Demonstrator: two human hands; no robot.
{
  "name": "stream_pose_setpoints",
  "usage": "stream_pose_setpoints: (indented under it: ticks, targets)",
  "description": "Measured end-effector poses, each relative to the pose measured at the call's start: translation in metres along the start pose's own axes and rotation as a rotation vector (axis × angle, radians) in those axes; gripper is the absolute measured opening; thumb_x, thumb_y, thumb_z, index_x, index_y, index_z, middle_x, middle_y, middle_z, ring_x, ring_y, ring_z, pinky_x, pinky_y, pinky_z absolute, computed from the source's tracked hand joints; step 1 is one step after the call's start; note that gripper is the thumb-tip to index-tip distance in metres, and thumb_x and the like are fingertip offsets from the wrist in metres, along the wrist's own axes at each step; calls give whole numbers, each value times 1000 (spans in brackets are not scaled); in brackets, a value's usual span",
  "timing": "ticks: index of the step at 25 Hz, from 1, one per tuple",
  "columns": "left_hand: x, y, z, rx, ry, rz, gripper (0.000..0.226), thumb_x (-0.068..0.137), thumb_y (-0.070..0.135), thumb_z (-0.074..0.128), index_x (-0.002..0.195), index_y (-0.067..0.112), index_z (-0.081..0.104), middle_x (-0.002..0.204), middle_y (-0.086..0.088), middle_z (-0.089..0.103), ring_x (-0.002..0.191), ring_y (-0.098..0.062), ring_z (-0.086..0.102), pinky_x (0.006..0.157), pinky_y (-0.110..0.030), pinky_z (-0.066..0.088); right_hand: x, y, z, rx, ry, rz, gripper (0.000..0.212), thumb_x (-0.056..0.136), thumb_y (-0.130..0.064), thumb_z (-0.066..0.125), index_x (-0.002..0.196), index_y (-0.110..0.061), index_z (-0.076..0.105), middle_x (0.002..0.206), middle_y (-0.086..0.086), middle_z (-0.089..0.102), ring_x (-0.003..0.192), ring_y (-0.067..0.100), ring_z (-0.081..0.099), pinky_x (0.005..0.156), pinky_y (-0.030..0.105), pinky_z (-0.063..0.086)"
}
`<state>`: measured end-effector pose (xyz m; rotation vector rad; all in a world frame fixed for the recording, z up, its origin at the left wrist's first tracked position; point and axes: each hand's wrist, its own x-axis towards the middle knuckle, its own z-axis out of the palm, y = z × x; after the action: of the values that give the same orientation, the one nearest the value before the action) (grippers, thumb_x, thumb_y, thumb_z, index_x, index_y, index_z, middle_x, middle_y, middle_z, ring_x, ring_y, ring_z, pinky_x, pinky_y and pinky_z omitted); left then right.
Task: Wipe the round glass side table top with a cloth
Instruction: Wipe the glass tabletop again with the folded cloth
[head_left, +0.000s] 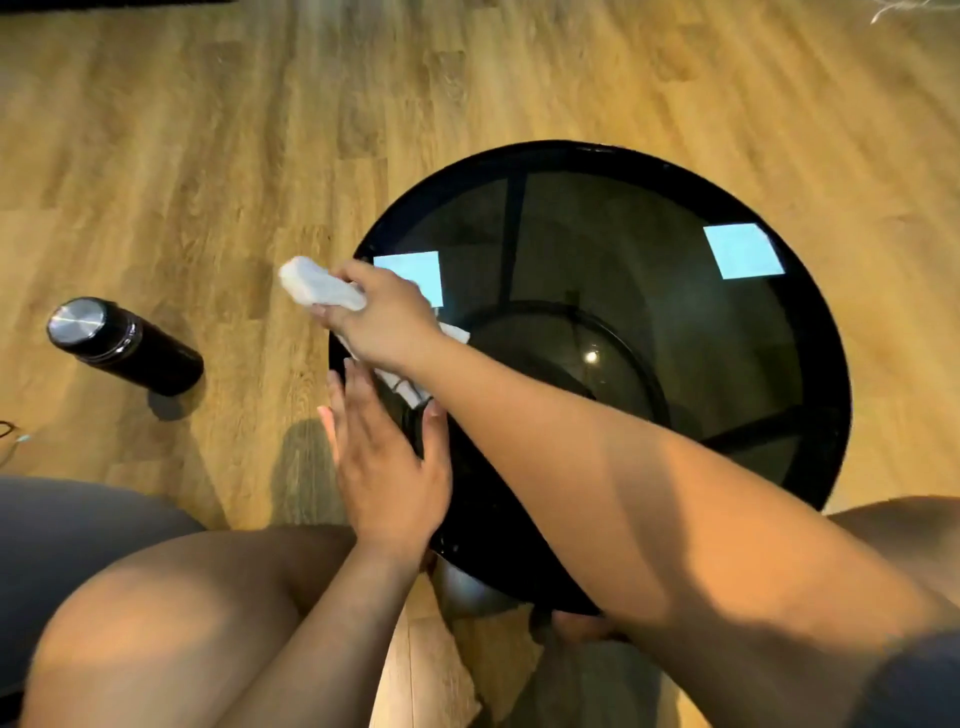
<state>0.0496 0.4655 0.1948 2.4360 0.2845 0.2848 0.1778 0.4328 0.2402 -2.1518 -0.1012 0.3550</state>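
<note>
My right hand (387, 317) is clamped on a white cloth (322, 288) at the left rim of the round glass side table (649, 322), one end bunched past the edge; my left hand (387, 467) lies flat and open on the near-left rim; a black flask (124, 345) stands on the wooden floor (208, 130), well apart.

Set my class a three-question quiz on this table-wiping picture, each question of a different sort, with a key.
1. True or false: the right hand grips the white cloth.
2. Where does the left hand rest? A) on the bottle B) on the table's near-left rim C) on the floor
3. Fill in: the black bottle stands on the ____, left of the glass table.

Key: 1 true; 2 B; 3 floor.
</note>
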Motion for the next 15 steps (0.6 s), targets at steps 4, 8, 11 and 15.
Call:
stream_pose_setpoints:
  ticks: [4,8,11,15]
  targets:
    - [0,0,0,-34,-2,9,69,95,44,40,153,10,22,161,-18,24,152,-33,11,124,-48,8,-26,27,-91,150,252,-144,15,91,-22,64,100,-11,64,87,-2,65,80,11,60,71,29,48]
    - [-2,-1,-2,16,-8,-4,65,99,44,37,154,14,20,164,-13,20,153,-29,7,124,-46,7,-113,113,-259,-495,541,69,34,93,-43,49,113,-15,53,100,15,64,85,31,62,69,34,46]
    - [0,-1,-2,17,-15,1,64,99,46,34,154,17,20,164,-11,19,153,-27,7,125,-46,6,-185,168,-265,-834,428,406,42,88,-37,48,119,-10,52,118,30,55,98,50,58,81,50,50]
    - [2,-1,0,27,-10,2,62,99,46,32,153,16,21,163,-11,22,153,-27,8,124,-46,5,-218,124,-104,-640,379,145,33,92,-26,58,123,-14,59,119,22,56,89,45,61,74,45,49]
